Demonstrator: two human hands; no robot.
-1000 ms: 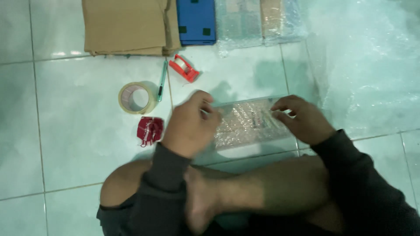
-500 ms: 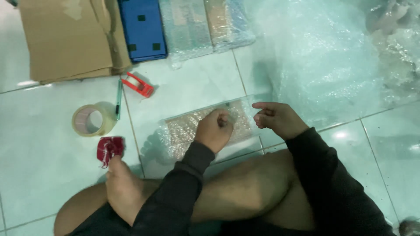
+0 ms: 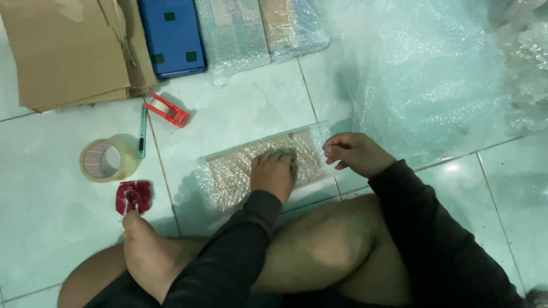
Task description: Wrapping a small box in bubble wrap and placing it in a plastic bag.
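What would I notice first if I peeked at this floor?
First the bubble-wrapped flat package in the middle of the tiled floor, with the left hand pressing on it and the right hand at its right end. Next, the big sheet of bubble wrap spread out at the upper right. On the left lie a roll of clear tape, a small red tape dispenser and flattened cardboard.

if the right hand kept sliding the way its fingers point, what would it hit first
Probably the right end of the flat bubble-wrapped brown packet. The right hand points its curled fingers left at it, already about touching, though depth is unclear.
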